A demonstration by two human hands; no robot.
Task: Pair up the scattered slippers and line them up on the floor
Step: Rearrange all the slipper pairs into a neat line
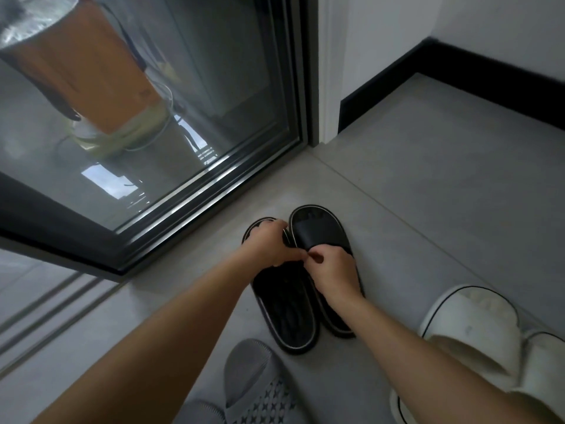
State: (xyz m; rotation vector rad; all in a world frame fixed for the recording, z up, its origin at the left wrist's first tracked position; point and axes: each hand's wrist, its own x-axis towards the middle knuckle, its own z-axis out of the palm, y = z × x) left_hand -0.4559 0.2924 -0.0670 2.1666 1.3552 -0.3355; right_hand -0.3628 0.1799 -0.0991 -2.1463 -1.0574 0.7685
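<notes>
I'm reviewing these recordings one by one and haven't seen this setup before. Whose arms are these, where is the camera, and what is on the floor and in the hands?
There is no machine here. A person wears a wide-angle camera on the head, so the single picture looks down along their own bare arms.

The left hand rests on the strap of the left black slipper, and the right hand grips the strap edge of the right black slipper. Both slippers lie side by side on the grey tiled floor, toes pointing away, so they are being set as a pair.

Nearer the person lie a grey knitted slipper and, to the right, two white slippers side by side. On the left stands a glass sliding door in a dark frame.
</notes>
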